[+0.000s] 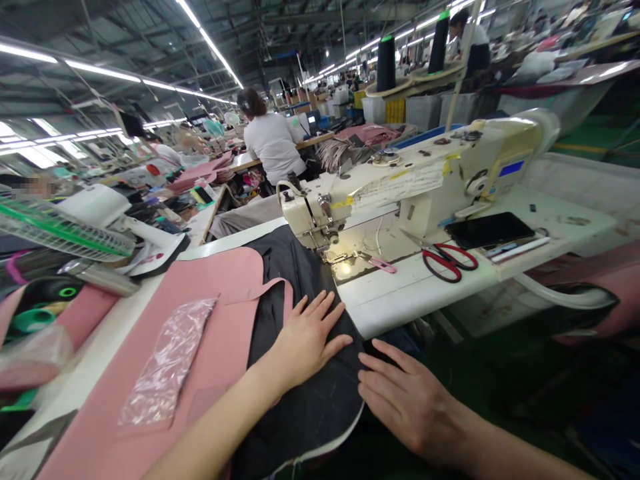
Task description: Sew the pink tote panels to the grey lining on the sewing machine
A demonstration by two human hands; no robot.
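My left hand (307, 337) lies flat and open on a dark grey fabric piece (295, 280) that runs from the table's near edge up to the needle of a white sewing machine (425, 180). My right hand (407, 393) rests at the fabric's right edge by the table corner, fingers stretched out and close together, holding nothing. A pink fabric piece (200, 347) lies left of the dark one, partly under it, with a clear plastic bag (167, 363) on top.
Red-handled scissors (447, 260) and a black phone (487, 230) lie on the white table (400, 293) right of the needle. Thread cones (40, 313) and a green rack (55, 230) crowd the left. A seated person (273, 143) works at the station ahead.
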